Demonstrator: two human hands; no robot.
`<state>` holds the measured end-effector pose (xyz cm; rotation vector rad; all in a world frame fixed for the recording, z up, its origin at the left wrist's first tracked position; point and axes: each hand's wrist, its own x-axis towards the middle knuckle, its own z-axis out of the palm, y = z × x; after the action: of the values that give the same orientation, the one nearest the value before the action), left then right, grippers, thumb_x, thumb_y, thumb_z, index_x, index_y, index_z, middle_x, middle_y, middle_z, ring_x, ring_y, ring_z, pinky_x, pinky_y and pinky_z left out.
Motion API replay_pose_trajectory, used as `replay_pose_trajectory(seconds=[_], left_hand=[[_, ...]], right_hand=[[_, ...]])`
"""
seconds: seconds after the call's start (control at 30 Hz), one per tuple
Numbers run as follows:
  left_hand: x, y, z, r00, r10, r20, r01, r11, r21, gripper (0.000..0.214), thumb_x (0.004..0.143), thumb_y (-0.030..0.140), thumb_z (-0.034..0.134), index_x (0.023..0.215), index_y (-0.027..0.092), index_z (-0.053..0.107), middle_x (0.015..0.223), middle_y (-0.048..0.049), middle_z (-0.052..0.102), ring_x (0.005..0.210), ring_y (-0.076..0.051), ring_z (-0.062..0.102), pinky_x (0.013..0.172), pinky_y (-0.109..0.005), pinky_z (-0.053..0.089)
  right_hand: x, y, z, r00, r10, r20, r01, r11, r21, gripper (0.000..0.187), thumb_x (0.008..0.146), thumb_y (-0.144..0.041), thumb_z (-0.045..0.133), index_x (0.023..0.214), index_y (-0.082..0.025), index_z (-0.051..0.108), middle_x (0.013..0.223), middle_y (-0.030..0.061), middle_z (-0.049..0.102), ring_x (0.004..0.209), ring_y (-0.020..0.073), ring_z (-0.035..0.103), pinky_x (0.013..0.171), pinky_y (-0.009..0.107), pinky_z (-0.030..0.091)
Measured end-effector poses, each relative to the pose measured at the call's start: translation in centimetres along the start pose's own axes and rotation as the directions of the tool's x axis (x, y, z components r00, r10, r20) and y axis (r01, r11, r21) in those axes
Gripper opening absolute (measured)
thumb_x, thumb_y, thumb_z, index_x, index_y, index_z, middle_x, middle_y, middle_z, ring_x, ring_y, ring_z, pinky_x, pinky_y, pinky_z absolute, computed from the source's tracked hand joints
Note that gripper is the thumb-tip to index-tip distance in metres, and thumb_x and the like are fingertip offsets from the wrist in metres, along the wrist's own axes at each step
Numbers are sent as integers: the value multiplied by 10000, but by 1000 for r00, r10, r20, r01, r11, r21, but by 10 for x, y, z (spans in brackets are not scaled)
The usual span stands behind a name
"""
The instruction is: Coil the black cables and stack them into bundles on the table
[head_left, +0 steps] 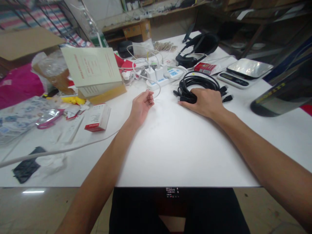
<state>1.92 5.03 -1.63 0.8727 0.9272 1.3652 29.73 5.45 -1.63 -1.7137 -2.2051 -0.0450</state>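
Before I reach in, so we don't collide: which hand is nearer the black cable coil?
Right: the right hand is on the black cable coil; the left hand is apart, to its left.

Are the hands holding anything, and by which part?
Right hand grips the black cable coil by its near side. Whether the left hand holds anything can't be told.

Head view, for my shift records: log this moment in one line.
right hand: on black cable coil | left hand: half-curled near power strip | scale: right of coil

Black cables [185, 92], apparently striped sheeting [55, 20]
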Motion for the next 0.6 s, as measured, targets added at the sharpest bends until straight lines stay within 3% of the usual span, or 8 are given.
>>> replay_pose_trajectory(seconds=[0.27, 0.6], left_hand=[[-1, 1, 1, 999, -21, -26, 22, 999, 28, 238, 932, 410, 793, 873, 193, 717, 762, -12, 667, 697, -102, 638, 715, -224, 535], [0, 0, -1, 1000, -6, 20, 6, 1000, 21, 242, 944, 398, 779, 872, 173, 727, 775, -9, 658, 683, -84, 609, 701, -203, 512]], right_hand=[[0, 0, 1, 1000, 8, 9, -8, 1000, -9, 632, 886, -828, 581, 968, -215, 709, 939, 165, 763, 872, 329, 653, 665, 344, 271], [1, 0, 3, 1000, 13, -5, -14, 998, -65, 672, 889, -842, 551, 1001, -201, 721, 966, 157, 770, 868, 317, 668, 652, 329, 268]])
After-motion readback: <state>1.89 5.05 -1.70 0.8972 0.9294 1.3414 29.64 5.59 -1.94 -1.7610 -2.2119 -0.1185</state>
